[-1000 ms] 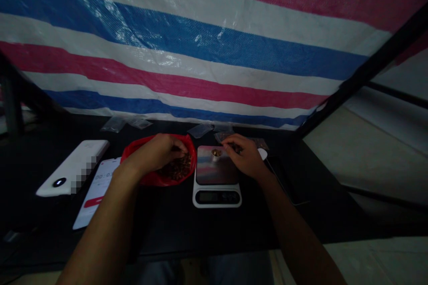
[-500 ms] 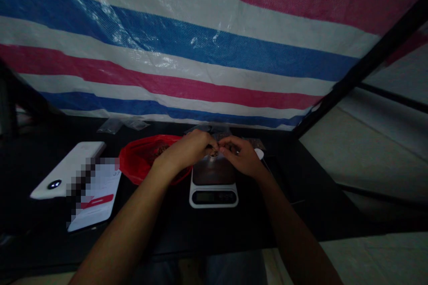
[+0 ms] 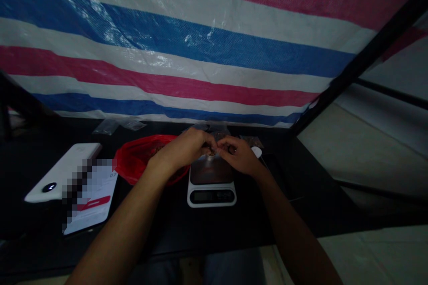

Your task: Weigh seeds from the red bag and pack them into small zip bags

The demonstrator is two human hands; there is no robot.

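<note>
My left hand [image 3: 195,144] and my right hand [image 3: 239,155] meet fingertip to fingertip over the far end of a white kitchen scale [image 3: 212,195] with a dark brown platform. Both hands are closed, thumbs pinched against fingers. Small brown bits [image 3: 211,152] show by the left fingertips, above a little pale container or bag that the hands mostly cover. What exactly each hand grips is hidden and dim. Under my left forearm, a red plastic bag [image 3: 132,160] lies open with brown pieces inside.
On the black table [image 3: 174,231], a white power-bank-like device [image 3: 63,169] and a lit phone [image 3: 95,205] lie left. Clear plastic bags [image 3: 109,126] are at the back. A bag of brown material [image 3: 252,141] and a white round object [image 3: 257,151] sit right of my hands. Striped sheeting [image 3: 187,62] hangs behind.
The camera view has shifted slightly, so everything sits a little further left. My hands keep their pinch over the scale, with only small finger movement.
</note>
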